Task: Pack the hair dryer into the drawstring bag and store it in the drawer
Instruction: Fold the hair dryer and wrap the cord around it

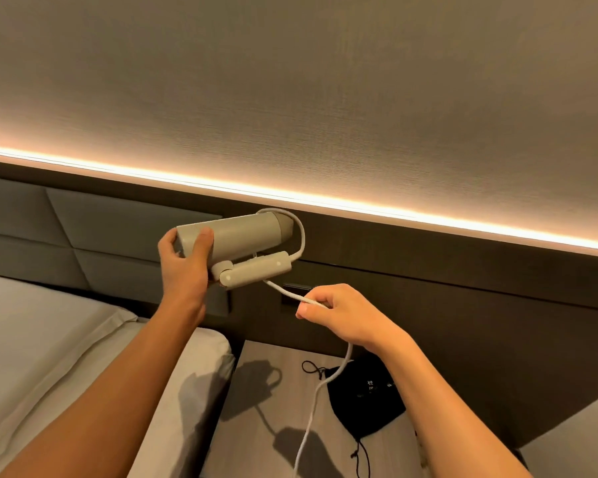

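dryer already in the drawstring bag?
No: the left hand holds the hair dryer up in the air, while the black drawstring bag lies flat on the nightstand below.

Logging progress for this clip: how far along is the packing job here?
Early. The hair dryer, handle folded, is held up by the left hand; the right hand is gathering its cord. The black drawstring bag lies flat on the nightstand. Bagging and storing remain; no drawer shows.

Textured grey-brown wall (290,81) filling upper frame; warm light strip (325,198) slanting across the middle above a dark padded headboard (83,219). White bed (49,339) lower left, wood-grain nightstand (256,426) bottom centre.
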